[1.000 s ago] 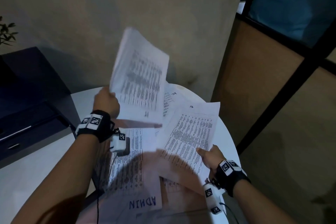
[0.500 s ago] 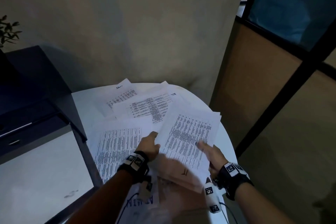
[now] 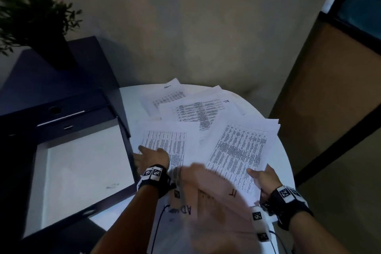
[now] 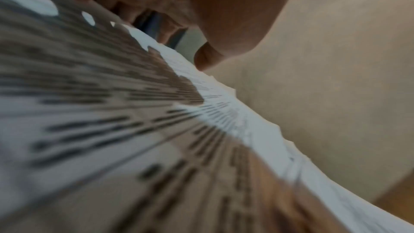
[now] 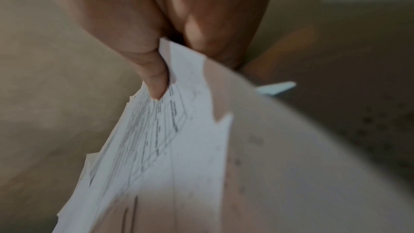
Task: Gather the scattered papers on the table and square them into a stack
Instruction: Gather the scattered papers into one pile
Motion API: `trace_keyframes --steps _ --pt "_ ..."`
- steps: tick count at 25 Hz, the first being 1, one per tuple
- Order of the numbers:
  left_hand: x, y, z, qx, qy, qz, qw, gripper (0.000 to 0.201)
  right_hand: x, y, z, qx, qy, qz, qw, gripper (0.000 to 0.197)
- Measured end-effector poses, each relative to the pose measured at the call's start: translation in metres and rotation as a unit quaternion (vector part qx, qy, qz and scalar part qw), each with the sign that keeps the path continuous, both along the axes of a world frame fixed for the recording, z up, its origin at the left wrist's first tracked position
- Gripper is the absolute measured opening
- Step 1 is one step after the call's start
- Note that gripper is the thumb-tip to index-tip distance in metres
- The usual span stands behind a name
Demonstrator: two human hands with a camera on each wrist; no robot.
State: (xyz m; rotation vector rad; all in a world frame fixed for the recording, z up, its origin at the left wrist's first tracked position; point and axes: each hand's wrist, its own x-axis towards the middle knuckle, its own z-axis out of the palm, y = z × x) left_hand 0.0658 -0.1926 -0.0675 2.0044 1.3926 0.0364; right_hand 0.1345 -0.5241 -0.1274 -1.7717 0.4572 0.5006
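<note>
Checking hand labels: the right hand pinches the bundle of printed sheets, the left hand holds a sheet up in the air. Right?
Not the left hand: it rests on a printed sheet lying on the white table, lifting nothing, as the head view shows. The right hand does pinch the bundle of printed sheets.

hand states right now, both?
Left hand: open, resting on the left printed sheet.
Right hand: holding the sheaf of papers, thumb on top.
</note>
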Motion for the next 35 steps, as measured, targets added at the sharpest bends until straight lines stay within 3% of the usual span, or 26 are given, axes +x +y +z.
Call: trace_keyframes --steps 4,7,10,14,20,26,30,35 --pt "-0.009 0.0 -0.008 -0.006 -0.052 0.055 0.997 0.081 -0.001 -0.002 -0.002 -0.002 0.004 0.027 1.0 0.102" --pt "-0.01 -0.001 -0.005 -0.002 -0.024 0.026 0.999 0.085 -0.004 -0.001 0.002 0.01 0.01 0.043 0.999 0.108" --pt "-0.016 -0.004 -0.005 -0.017 -0.003 0.006 1.0 0.084 -0.006 -0.002 0.002 0.006 -0.013 0.029 0.999 0.095" --pt "-0.025 -0.007 -0.01 -0.011 -0.015 -0.003 1.0 0.079 -0.007 -0.003 0.003 0.007 -0.014 0.04 0.999 0.094" --pt "-0.029 -0.01 -0.008 0.04 0.0 -0.04 0.998 0.099 -0.006 -0.001 -0.001 0.034 -0.011 0.023 0.999 0.097" --pt "-0.03 -0.014 -0.01 0.058 -0.008 -0.039 0.998 0.083 -0.007 -0.002 -0.003 0.016 0.003 0.03 0.999 0.098" --pt "-0.028 -0.011 -0.009 0.007 0.001 -0.033 0.999 0.086 -0.005 -0.003 -0.004 0.018 -0.011 0.039 0.999 0.086" --pt "-0.021 -0.011 -0.007 0.092 0.007 -0.061 0.994 0.083 -0.003 -0.005 -0.012 0.038 -0.009 0.031 0.999 0.088"
